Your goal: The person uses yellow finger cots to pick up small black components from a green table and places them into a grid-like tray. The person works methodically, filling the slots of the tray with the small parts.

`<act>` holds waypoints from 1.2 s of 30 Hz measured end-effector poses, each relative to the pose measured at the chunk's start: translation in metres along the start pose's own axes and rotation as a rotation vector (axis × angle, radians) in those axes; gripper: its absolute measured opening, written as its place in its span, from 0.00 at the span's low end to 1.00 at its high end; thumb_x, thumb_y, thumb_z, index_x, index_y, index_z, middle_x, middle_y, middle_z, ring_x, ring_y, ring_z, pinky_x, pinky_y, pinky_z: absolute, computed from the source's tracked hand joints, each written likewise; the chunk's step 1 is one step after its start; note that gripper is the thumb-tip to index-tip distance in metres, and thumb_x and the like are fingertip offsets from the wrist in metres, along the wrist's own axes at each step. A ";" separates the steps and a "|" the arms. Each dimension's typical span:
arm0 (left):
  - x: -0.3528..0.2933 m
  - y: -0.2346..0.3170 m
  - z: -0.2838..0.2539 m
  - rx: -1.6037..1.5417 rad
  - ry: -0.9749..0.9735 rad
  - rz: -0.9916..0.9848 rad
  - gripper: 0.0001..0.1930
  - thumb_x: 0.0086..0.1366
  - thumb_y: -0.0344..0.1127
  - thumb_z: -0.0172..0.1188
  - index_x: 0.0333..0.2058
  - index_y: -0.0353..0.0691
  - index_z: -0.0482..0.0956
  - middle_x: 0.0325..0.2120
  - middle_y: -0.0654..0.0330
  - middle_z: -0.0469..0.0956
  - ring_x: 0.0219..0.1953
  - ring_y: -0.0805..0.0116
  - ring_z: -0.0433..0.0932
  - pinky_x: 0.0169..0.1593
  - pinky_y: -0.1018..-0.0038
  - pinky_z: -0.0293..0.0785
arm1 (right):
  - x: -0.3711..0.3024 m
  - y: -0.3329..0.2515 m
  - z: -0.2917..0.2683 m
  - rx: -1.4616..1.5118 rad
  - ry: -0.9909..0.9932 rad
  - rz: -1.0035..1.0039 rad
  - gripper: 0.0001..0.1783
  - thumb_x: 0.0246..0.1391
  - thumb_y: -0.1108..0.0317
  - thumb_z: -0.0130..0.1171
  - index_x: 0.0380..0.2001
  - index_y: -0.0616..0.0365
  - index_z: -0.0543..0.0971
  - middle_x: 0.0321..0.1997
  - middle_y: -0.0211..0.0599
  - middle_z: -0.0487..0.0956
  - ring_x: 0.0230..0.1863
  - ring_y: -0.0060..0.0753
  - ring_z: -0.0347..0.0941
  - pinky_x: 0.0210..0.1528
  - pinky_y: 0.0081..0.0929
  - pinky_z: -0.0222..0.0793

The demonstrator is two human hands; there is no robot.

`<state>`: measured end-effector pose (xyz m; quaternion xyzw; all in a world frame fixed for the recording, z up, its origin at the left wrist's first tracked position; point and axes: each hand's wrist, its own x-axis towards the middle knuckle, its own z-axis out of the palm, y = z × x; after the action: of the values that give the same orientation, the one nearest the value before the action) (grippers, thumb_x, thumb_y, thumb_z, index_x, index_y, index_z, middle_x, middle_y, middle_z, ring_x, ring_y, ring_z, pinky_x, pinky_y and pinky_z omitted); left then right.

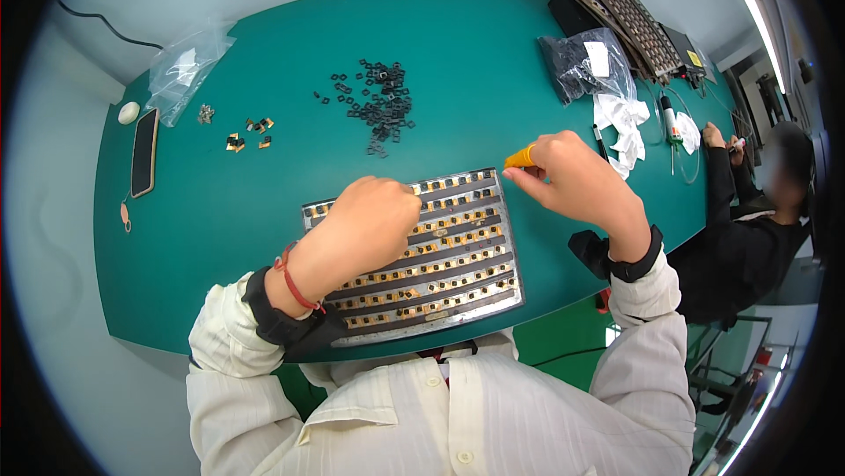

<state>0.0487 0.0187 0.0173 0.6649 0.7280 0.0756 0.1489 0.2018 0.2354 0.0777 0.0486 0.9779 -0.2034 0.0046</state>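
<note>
Head view: a green table (264,256) spans most of the scene, with a flat metal tray (414,328) set slightly askew at its near edge, in front of the person. Dark strips on the tray alternate with rows of small black-and-gold pieces (484,237). Several perforated trays (620,14) lean together at the table's far right corner.

The left hand (374,219) is over the tray's upper left part, back upward, its fingers curled under and their tips hidden; whether it has hold of a piece cannot be told. The right hand (563,177) is just beside the tray's upper right corner, half closed, thumb and index finger drawn close together; whether anything is pinched between them cannot be made out. A yellow-orange cover (520,157) sits on that index finger.

Near the perforated trays lies a transparent bag (572,71) full of dark contents. A clear plastic bag (180,80) lies at the far left, its contents unclear. Beyond the tray spreads a loose heap of black parts (385,111), with a small silver cluster (205,113) well to its left
</note>
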 end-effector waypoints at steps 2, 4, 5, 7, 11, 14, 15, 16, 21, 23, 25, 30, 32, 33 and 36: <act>0.000 -0.002 -0.002 -0.026 -0.006 -0.020 0.07 0.46 0.26 0.62 0.18 0.27 0.76 0.26 0.48 0.78 0.28 0.46 0.78 0.36 0.58 0.75 | -0.001 -0.004 0.000 0.004 0.000 -0.005 0.10 0.53 0.69 0.62 0.31 0.67 0.85 0.22 0.53 0.79 0.23 0.51 0.76 0.30 0.38 0.72; -0.001 -0.003 -0.005 -0.068 0.001 -0.033 0.07 0.47 0.27 0.63 0.19 0.26 0.77 0.26 0.48 0.78 0.28 0.45 0.78 0.35 0.57 0.76 | -0.002 -0.007 -0.003 0.007 -0.007 0.016 0.10 0.53 0.69 0.62 0.31 0.67 0.84 0.22 0.54 0.79 0.23 0.52 0.76 0.30 0.38 0.73; -0.002 -0.003 -0.008 -0.091 -0.019 -0.057 0.08 0.48 0.27 0.63 0.20 0.26 0.77 0.26 0.47 0.77 0.28 0.45 0.79 0.35 0.58 0.76 | -0.003 -0.009 -0.005 0.009 -0.010 0.027 0.11 0.53 0.69 0.62 0.31 0.68 0.84 0.22 0.54 0.79 0.23 0.52 0.76 0.30 0.38 0.73; -0.004 -0.005 -0.014 -0.139 -0.054 -0.102 0.09 0.50 0.28 0.64 0.21 0.26 0.78 0.27 0.47 0.77 0.29 0.46 0.79 0.35 0.58 0.76 | -0.005 -0.009 -0.004 -0.021 -0.001 0.013 0.10 0.53 0.69 0.62 0.31 0.68 0.84 0.22 0.54 0.79 0.23 0.52 0.76 0.30 0.39 0.73; -0.018 -0.018 -0.015 -0.187 0.143 -0.047 0.11 0.55 0.31 0.65 0.25 0.25 0.80 0.29 0.47 0.77 0.28 0.47 0.78 0.34 0.60 0.75 | -0.010 -0.008 -0.004 -0.029 0.011 -0.014 0.10 0.53 0.69 0.62 0.31 0.68 0.84 0.22 0.54 0.79 0.23 0.52 0.76 0.30 0.39 0.73; -0.030 -0.025 -0.028 -0.181 0.256 -0.104 0.11 0.58 0.31 0.65 0.29 0.25 0.81 0.30 0.47 0.77 0.27 0.48 0.77 0.32 0.61 0.74 | -0.011 -0.010 -0.004 0.021 0.004 0.023 0.10 0.53 0.69 0.62 0.31 0.68 0.84 0.22 0.53 0.79 0.24 0.52 0.77 0.30 0.39 0.73; -0.032 -0.025 -0.033 -0.181 0.262 -0.164 0.11 0.58 0.31 0.65 0.30 0.25 0.81 0.31 0.47 0.77 0.27 0.49 0.77 0.32 0.61 0.74 | -0.011 -0.010 -0.005 0.022 0.006 0.026 0.10 0.53 0.69 0.62 0.31 0.68 0.84 0.22 0.53 0.79 0.24 0.52 0.77 0.30 0.38 0.73; -0.034 -0.028 -0.036 -0.180 0.267 -0.224 0.11 0.59 0.31 0.65 0.31 0.25 0.82 0.31 0.48 0.77 0.27 0.49 0.77 0.32 0.61 0.73 | -0.011 -0.009 -0.006 0.023 0.008 0.028 0.10 0.53 0.69 0.62 0.31 0.68 0.84 0.23 0.53 0.80 0.24 0.51 0.77 0.31 0.38 0.73; -0.031 -0.063 -0.017 -0.170 0.371 -0.316 0.11 0.58 0.32 0.67 0.35 0.27 0.83 0.29 0.49 0.80 0.31 0.56 0.80 0.36 0.66 0.75 | -0.005 -0.006 -0.006 0.007 0.018 0.008 0.11 0.53 0.69 0.63 0.30 0.69 0.83 0.22 0.53 0.80 0.23 0.50 0.77 0.29 0.35 0.73; -0.024 -0.068 -0.014 -0.212 0.396 -0.364 0.12 0.57 0.32 0.68 0.36 0.28 0.83 0.29 0.50 0.82 0.32 0.59 0.81 0.37 0.68 0.76 | -0.001 -0.003 -0.006 0.012 0.053 -0.030 0.13 0.52 0.68 0.66 0.26 0.72 0.82 0.21 0.53 0.79 0.21 0.48 0.76 0.25 0.33 0.71; -0.016 -0.071 -0.008 -0.267 0.393 -0.380 0.14 0.56 0.32 0.69 0.37 0.28 0.83 0.30 0.50 0.83 0.32 0.61 0.81 0.37 0.69 0.76 | 0.006 -0.010 -0.014 0.008 0.031 -0.031 0.11 0.53 0.68 0.64 0.30 0.69 0.83 0.23 0.52 0.80 0.23 0.49 0.77 0.29 0.35 0.73; 0.007 -0.070 0.004 -0.303 0.413 -0.427 0.14 0.53 0.33 0.72 0.35 0.29 0.83 0.26 0.52 0.82 0.29 0.64 0.80 0.35 0.70 0.76 | 0.029 -0.011 -0.013 0.057 0.020 -0.059 0.10 0.52 0.69 0.63 0.32 0.68 0.84 0.27 0.52 0.82 0.28 0.49 0.80 0.34 0.35 0.76; 0.012 -0.065 0.001 -0.333 0.350 -0.458 0.13 0.53 0.33 0.72 0.33 0.29 0.83 0.25 0.53 0.82 0.28 0.64 0.80 0.34 0.70 0.77 | 0.041 -0.010 -0.001 0.148 0.022 -0.083 0.10 0.51 0.70 0.64 0.31 0.68 0.84 0.28 0.52 0.83 0.30 0.49 0.81 0.35 0.34 0.76; 0.013 -0.061 -0.001 -0.366 0.310 -0.496 0.11 0.53 0.33 0.72 0.29 0.30 0.83 0.23 0.53 0.82 0.26 0.62 0.81 0.33 0.69 0.77 | 0.047 -0.012 0.005 0.135 -0.017 -0.069 0.09 0.49 0.71 0.65 0.31 0.68 0.84 0.28 0.52 0.83 0.31 0.48 0.81 0.36 0.34 0.77; 0.002 -0.055 -0.001 -0.221 0.291 -0.457 0.11 0.54 0.36 0.71 0.28 0.33 0.82 0.27 0.48 0.81 0.31 0.48 0.81 0.36 0.59 0.78 | 0.069 -0.021 0.024 0.167 -0.094 -0.031 0.12 0.47 0.69 0.67 0.31 0.69 0.84 0.29 0.52 0.83 0.31 0.48 0.82 0.37 0.36 0.77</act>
<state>-0.0043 0.0150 0.0014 0.4457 0.8600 0.2134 0.1274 0.1311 0.2127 0.0623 0.0242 0.9569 -0.2862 0.0435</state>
